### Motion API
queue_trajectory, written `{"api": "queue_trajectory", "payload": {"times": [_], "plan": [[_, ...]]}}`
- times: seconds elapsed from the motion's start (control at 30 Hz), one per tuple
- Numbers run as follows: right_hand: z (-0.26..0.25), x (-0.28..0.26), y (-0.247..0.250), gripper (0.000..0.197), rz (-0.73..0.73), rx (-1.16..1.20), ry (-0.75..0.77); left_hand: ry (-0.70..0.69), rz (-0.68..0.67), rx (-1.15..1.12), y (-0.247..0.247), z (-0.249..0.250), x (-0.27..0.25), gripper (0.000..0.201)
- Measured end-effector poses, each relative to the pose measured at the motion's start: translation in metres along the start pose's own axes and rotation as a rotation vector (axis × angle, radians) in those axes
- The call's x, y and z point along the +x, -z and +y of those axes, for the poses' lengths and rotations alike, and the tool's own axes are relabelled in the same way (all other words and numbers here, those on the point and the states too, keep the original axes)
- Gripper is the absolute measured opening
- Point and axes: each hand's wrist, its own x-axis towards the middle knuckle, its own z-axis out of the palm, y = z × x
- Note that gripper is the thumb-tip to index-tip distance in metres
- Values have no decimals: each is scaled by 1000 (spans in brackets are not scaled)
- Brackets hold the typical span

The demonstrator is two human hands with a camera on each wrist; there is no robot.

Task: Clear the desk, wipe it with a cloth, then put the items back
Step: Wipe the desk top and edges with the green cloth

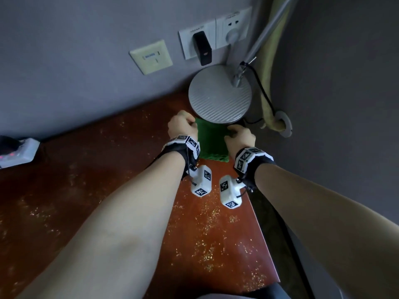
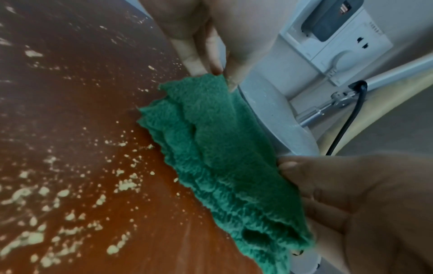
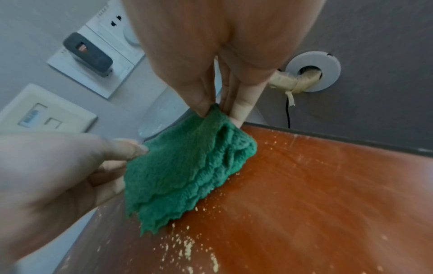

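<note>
A folded green cloth (image 1: 212, 143) (image 2: 218, 148) (image 3: 180, 166) lies on the red-brown desk (image 1: 97, 173) just in front of the round lamp base (image 1: 220, 93). My left hand (image 1: 193, 124) (image 2: 219, 74) pinches the cloth's far left corner. At the far right corner, my right hand (image 1: 232, 130) (image 3: 218, 111) pinches it between thumb and fingers. The top layer is lifted slightly between the two hands. Pale yellow crumbs (image 1: 207, 240) (image 3: 185, 246) are scattered over the desk in front of the cloth.
The silver lamp's arm (image 1: 265, 33) rises at the back right with a black cable (image 1: 262, 89). Wall sockets hold a black charger (image 1: 201, 48). A white power strip (image 1: 19, 151) sits at the far left. The desk's right edge (image 1: 262, 229) runs close beside my right arm.
</note>
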Motion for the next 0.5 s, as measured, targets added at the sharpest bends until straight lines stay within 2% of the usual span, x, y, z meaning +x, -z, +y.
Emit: {"api": "queue_trajectory", "payload": {"times": [0.13, 0.27, 0.4, 0.5], "plan": [[2, 0, -2, 43, -28, -16, 8, -113, 6, 111, 0, -2, -3, 15], [1, -1, 2, 47, -53, -54, 15, -351, -69, 272, -2, -2, -20, 24], [-1, -5, 3, 52, -88, -103, 49, -363, -173, 390, -13, 0, -36, 38], [-1, -5, -3, 57, -98, -181, 79, -339, -214, 387, -22, -2, -46, 58]]}}
